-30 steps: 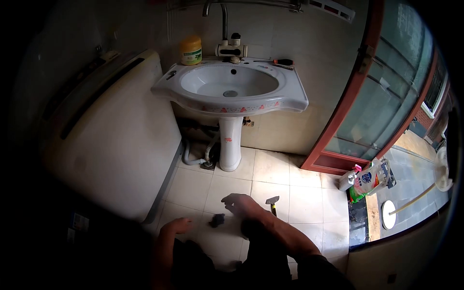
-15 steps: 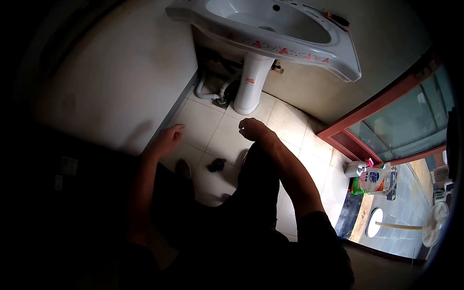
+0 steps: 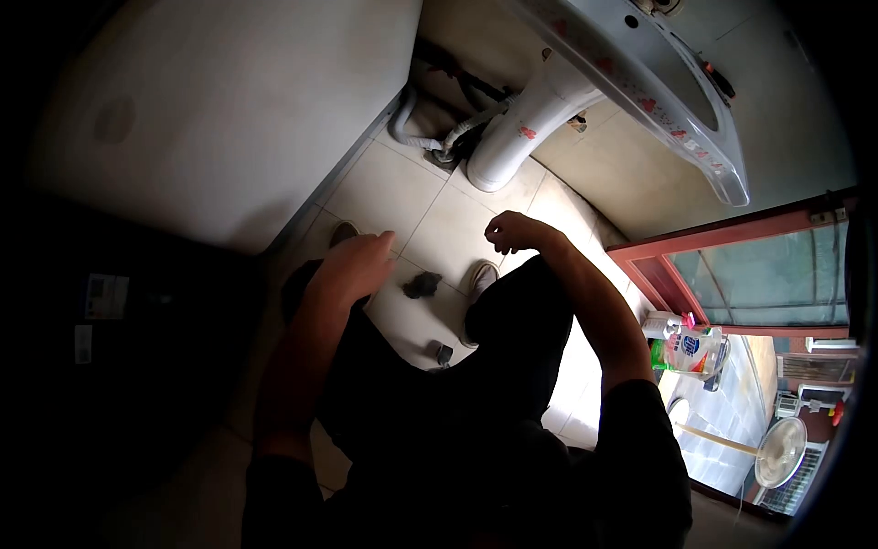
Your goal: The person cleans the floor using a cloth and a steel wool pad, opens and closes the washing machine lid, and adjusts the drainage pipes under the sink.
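My left hand [image 3: 364,265] hangs over my left knee, its fingers loosely bent together and a little smeared, with nothing visible in them. Above my right knee, my right hand [image 3: 512,232] has its fingers curled in, and no object shows in it. Neither hand touches anything I can see. Between my shoes, a dark crumpled lump [image 3: 422,285] lies on the tiled floor [image 3: 434,224]. A smaller dark piece [image 3: 444,353] is nearer to me. Ahead stands the white pedestal [image 3: 517,128] of a washbasin [image 3: 631,73] with red flower prints.
Grey drain hoses [image 3: 412,133] run to the floor left of the pedestal. A pale flat panel [image 3: 229,110] rises at the left. To the right is a red-framed glass door [image 3: 750,274], with a jug and a plastic bag [image 3: 688,349] beside it. A fan [image 3: 782,452] stands outside.
My view has turned and shifted, so the basin now sits higher and further right. My left hand has moved closer to my right. The smaller dark piece shows more fully.
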`<state>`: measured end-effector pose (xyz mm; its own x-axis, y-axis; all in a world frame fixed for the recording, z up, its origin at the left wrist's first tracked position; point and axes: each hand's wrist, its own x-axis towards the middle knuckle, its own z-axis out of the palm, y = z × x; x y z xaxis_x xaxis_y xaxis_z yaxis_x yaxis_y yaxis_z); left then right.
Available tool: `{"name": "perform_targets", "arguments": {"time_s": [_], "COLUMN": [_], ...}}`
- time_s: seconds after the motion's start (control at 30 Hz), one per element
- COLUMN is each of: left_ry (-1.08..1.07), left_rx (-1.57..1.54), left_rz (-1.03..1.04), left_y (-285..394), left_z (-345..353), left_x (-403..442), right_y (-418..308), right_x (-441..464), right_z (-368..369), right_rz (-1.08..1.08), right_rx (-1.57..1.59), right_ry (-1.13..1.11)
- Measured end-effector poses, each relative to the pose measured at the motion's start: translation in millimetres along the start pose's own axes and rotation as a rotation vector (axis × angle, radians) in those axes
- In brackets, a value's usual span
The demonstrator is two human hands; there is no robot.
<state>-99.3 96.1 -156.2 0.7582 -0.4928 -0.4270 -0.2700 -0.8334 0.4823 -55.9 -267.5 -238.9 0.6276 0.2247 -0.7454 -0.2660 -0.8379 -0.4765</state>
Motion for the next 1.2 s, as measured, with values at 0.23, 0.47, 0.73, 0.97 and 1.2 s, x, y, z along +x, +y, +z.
{"name": "perform_targets", "arguments": {"time_s": [0.23,0.47,0.73,0.97,1.2], "left_ry": [0.145,0.175,0.179,0.060,0.100], "left_rx": [-0.061,-0.180,-0.009,-0.102,0.028], "left_rz": [-0.025,-0.037,-0.116,-0.031,-0.068], "left_y": [-34.5,-35.0,-19.4,-36.8,-57.9], "left_z": [-3.7,6.5,22.8,40.9,64.6], "left_x": [11.2,-16.1,-25.7,-18.3,-36.3], "right_y": [7.4,-56.0,-72.2,-85.8,-83.4], "right_x": [-14.7,-79.8,-42.1,-41.7,-28.7], "right_z": [-4.6,21.8,22.3,31.0,28.5], "right_rz": [0.031,-0.393,-0.518,-0.489,-0.394], "right_rx": [0.070,-0.209,-0.299,-0.360,-0.348], "right_ry": [0.043,0.000,0.185,0.193,0.109]}}
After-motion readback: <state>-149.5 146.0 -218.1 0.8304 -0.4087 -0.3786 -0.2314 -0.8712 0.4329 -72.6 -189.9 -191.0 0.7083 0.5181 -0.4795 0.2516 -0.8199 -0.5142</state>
